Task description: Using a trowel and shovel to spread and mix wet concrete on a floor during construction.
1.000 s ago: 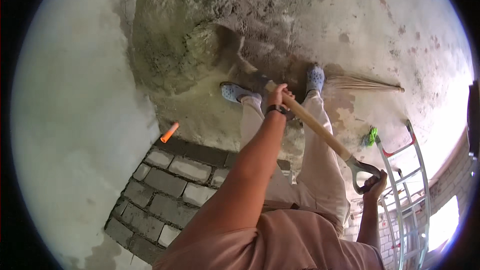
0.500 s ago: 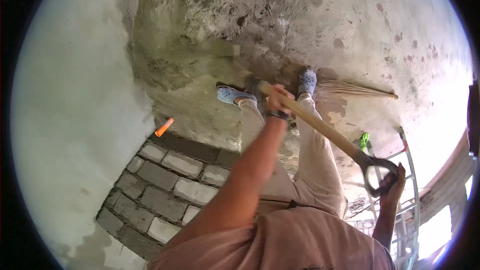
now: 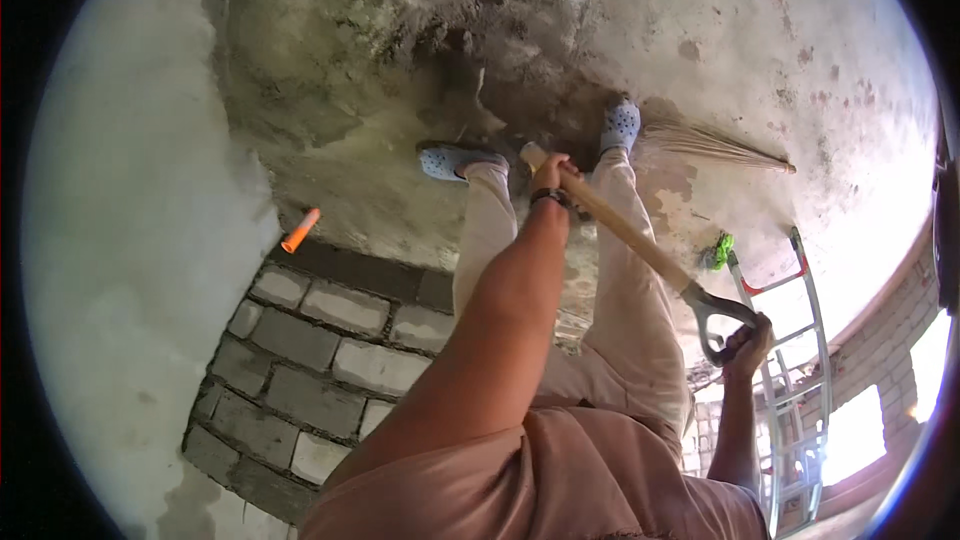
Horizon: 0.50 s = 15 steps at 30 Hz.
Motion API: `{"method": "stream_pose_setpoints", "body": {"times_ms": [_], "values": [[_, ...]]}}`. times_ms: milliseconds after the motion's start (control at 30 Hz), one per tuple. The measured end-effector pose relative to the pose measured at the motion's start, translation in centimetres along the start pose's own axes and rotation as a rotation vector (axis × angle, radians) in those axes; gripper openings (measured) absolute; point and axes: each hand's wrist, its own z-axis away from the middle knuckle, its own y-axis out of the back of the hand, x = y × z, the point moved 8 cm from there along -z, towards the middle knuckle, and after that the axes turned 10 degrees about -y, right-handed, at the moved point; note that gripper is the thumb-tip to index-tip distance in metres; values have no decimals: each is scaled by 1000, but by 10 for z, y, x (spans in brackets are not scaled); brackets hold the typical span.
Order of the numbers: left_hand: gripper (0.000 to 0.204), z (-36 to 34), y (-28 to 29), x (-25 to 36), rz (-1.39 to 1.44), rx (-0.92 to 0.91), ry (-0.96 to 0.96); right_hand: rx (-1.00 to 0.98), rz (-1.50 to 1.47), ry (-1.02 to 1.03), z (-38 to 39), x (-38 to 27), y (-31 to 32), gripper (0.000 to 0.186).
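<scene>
A shovel (image 3: 632,238) with a pale wooden shaft and a dark D-shaped grip lies slantwise across my legs, held in both hands. My left hand (image 3: 553,175) is closed round the lower shaft, a dark band at its wrist. My right hand (image 3: 748,343) wraps the D-grip at the upper end. The shaft points to the far left, at a dark, rough patch of wet-looking cement mix or dirt (image 3: 500,50) beyond my feet. Against that patch the blade is hard to make out. My feet, in light blue clogs (image 3: 621,126), stand apart on the near side of it.
A twig broom (image 3: 725,147) lies right of my right foot. Farther right are a metal ladder (image 3: 818,340) and a bright green item (image 3: 720,252). On the left, an orange cylinder (image 3: 300,230) rests near a plastered wall (image 3: 120,220) and a block wall (image 3: 318,395).
The D-grip has rolled and now shows more edge-on. My right hand has shifted left and slightly up in view. The whole view has moved a little; both hands keep their hold.
</scene>
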Motion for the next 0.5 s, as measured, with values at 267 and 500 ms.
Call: {"method": "stream_pose_setpoints", "body": {"times_ms": [267,500], "values": [[23,81,0,43,84,160,-90,68,-119,-46,26,31,42,27],[24,95,-41,185,74,169,-314,-139,-151,-257,24,10,-63,37]]}}
